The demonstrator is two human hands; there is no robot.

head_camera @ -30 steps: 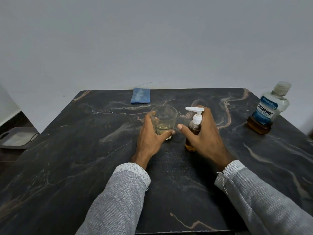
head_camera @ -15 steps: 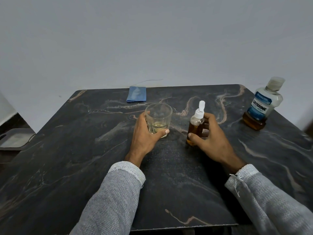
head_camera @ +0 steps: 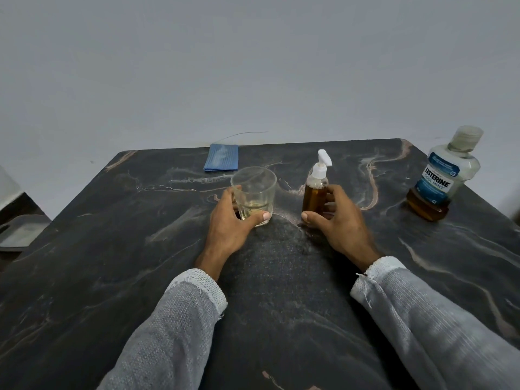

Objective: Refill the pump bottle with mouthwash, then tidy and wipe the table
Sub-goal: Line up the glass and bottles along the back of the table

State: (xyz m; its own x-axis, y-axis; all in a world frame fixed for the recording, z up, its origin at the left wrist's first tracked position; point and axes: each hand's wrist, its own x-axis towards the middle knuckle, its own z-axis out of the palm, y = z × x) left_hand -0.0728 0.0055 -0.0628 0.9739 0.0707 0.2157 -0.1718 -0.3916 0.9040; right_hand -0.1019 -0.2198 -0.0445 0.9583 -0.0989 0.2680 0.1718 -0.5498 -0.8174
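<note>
On the dark marbled stone table (head_camera: 112, 277), the left hand (head_camera: 228, 229) curls round a clear glass tumbler (head_camera: 254, 195) with a little pale liquid at its bottom; at 3 o'clock of it the right hand (head_camera: 337, 220) grips the small amber pump bottle with white pump head (head_camera: 316, 190), upright. Farther, at 2 o'clock, stands a clear Listerine mouthwash bottle (head_camera: 444, 178); at 11 o'clock lies a folded blue cloth (head_camera: 222, 161)
</note>
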